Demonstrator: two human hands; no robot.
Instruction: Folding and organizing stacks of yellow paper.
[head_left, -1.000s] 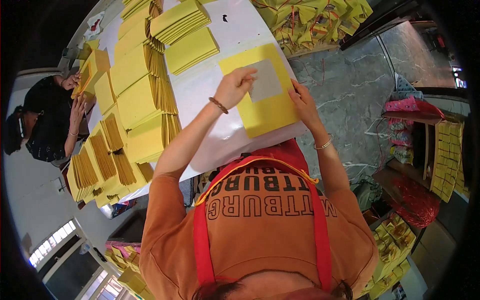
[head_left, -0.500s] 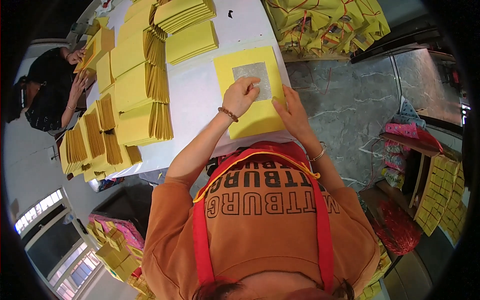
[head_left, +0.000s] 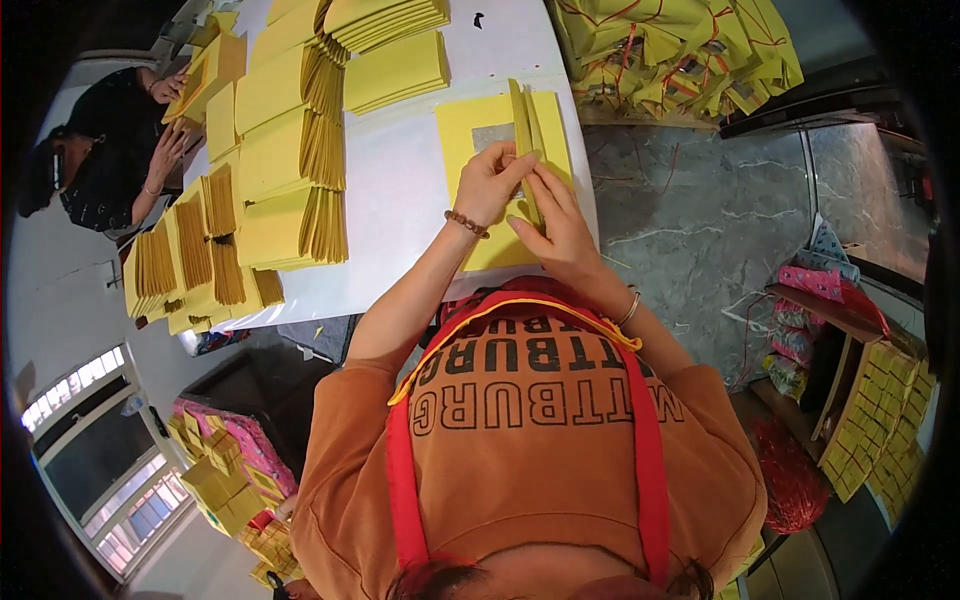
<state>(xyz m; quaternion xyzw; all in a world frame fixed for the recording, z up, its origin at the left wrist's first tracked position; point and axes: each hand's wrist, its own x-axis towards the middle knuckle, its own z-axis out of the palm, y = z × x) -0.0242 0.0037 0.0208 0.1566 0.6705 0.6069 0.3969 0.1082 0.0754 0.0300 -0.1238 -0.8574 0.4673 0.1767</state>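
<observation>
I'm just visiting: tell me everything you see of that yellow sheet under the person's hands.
The yellow sheet looks like plain matte paper, with a greyish, silvery patch partly hidden by the fingers. It is on the white table, near the table's right edge. Its left part lies flat; its right side stands up in a narrow fold. The left hand and right hand touch that fold. Whether the yellow beyond belongs to another sheet, I cannot tell.

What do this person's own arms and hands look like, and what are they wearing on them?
Both are ungloved. The left hand has a brown beaded bracelet at its wrist; the right hand has a slim silvery bangle. Orange-brown short sleeves cover the upper arms.
</observation>
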